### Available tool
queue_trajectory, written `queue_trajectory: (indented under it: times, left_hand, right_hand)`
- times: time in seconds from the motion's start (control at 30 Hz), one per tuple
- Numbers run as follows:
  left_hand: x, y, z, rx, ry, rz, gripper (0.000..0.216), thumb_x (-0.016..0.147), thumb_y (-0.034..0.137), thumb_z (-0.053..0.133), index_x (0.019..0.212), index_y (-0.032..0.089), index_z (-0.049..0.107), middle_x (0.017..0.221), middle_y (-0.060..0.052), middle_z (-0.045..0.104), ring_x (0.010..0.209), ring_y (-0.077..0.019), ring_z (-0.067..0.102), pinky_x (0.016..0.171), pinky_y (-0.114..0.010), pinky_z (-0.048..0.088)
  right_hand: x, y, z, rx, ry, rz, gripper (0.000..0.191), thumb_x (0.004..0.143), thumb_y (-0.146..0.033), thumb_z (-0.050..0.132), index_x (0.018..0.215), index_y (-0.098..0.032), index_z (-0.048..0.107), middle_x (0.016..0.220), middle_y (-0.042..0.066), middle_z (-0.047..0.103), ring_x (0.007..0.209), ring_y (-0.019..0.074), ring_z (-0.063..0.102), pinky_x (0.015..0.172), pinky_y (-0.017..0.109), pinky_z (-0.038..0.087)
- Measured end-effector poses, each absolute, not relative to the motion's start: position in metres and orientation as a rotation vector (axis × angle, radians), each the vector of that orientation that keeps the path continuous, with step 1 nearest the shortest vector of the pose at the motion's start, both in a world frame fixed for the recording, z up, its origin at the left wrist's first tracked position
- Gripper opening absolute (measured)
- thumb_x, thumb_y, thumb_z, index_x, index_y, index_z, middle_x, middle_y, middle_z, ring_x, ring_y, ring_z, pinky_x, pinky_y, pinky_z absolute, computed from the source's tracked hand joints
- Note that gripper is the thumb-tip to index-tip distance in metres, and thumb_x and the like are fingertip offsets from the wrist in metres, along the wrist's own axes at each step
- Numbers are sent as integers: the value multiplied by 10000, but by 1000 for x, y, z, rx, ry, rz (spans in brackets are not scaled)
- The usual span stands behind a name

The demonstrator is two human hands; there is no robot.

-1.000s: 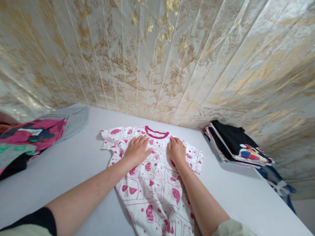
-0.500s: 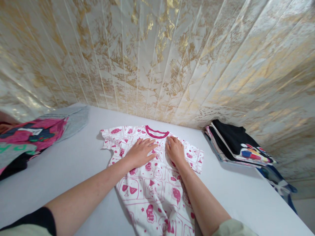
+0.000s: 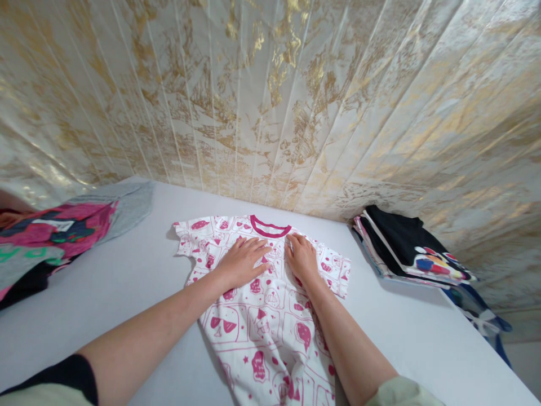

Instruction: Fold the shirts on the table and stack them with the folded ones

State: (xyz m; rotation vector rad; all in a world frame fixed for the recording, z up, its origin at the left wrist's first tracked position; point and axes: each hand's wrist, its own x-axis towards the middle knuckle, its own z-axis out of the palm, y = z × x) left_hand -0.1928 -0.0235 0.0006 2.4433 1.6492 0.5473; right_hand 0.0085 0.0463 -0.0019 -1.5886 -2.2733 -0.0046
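Note:
A white short-sleeved T-shirt (image 3: 264, 321) with pink printed figures and a dark pink neckband lies spread on the white table (image 3: 160, 316), its collar toward the curtain. Its lower half is wrinkled, and the hem runs out of view at the bottom. My left hand (image 3: 243, 260) rests flat on the chest, fingers stretched out and slightly spread. On the other side, just below the collar, my right hand (image 3: 301, 259) lies on the fabric with its fingers extended. Neither hand grips the cloth.
To the right sits a stack of folded clothes (image 3: 397, 242), a black printed one on top. Something blue with a white band (image 3: 486, 321) hangs by the table's right edge. Loose pink and grey clothes (image 3: 84, 225) lie at the left. A gold-patterned curtain (image 3: 253, 113) borders the back.

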Motion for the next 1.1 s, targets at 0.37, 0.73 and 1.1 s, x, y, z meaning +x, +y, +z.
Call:
queue_trajectory:
  times: [0.37,0.73,1.1]
  left_hand:
    - [-193,-23,-1,2440,1647,550,479,950,498,436,1392,316,473,1515,-50,420,1404,-273,348,1148,-530,203]
    - [-192,-25,3,2455,1681,470,491,957,494,419,1402,293,467,1526,-43,403,1409,-268,335,1158,-510,202]
    - [-195,-17,-2,2170,2258,416,577,955,456,380,1449,159,405,1544,-114,356,1431,-281,291,1163,-485,197]
  right_hand:
    - [8,45,0,-1593,-2272,9,361,952,-292,459,1295,-236,557,1349,80,552,1220,248,496,1013,396,371]
    - [8,46,0,-1562,-2264,55,375,956,-301,444,1300,-218,565,1344,91,554,1227,251,494,1032,411,368]
    - [-10,34,6,-1428,-2419,139,405,990,-338,373,1347,-222,525,1427,56,511,1314,188,436,1077,361,324]
